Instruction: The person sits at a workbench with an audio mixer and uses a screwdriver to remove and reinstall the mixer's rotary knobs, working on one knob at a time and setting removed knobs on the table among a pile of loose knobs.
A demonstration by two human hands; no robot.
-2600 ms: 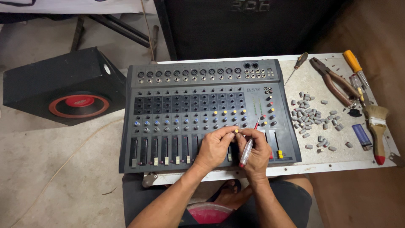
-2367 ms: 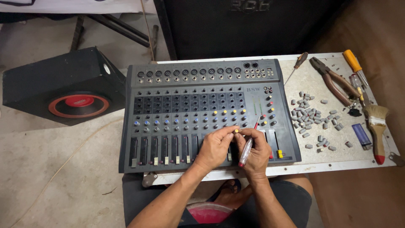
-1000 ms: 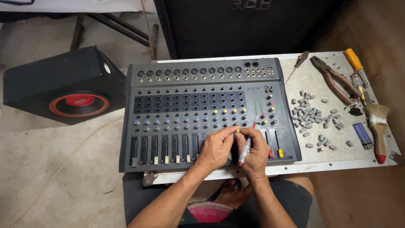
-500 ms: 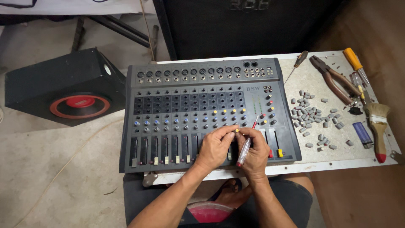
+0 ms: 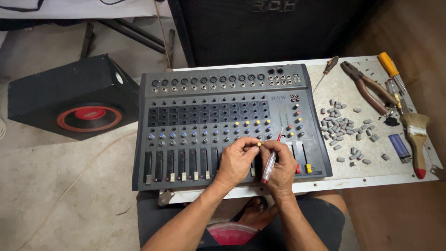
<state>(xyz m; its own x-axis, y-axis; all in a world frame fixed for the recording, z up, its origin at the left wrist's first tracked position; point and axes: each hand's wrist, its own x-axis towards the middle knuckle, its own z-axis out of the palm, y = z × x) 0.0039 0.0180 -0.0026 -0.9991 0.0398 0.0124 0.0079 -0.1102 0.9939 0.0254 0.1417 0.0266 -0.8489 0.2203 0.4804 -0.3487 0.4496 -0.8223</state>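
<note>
A grey audio mixer (image 5: pixel 186 116) with rows of knobs and faders lies on a white table (image 5: pixel 371 174). Over its lower right part my left hand (image 5: pixel 238 160) pinches a small yellow knob cap (image 5: pixel 259 144) between thumb and fingers. My right hand (image 5: pixel 281 167) holds a slim screwdriver (image 5: pixel 270 160) with a clear and red handle, its tip pointing up at the panel near the yellow cap. Both hands touch each other above the fader area.
Several loose grey knob caps (image 5: pixel 344 128) lie right of the mixer. Pliers (image 5: pixel 367 88), an orange-handled screwdriver (image 5: pixel 389 69), a paintbrush (image 5: pixel 416 135), a blue lighter (image 5: pixel 399 146) and a dark screwdriver (image 5: pixel 327 69) sit further right. A black speaker box (image 5: pixel 69 100) stands on the floor at left.
My hands have stayed at the same spot on the mixer with only small finger movements; the yellow cap now shows at my left fingertips.
</note>
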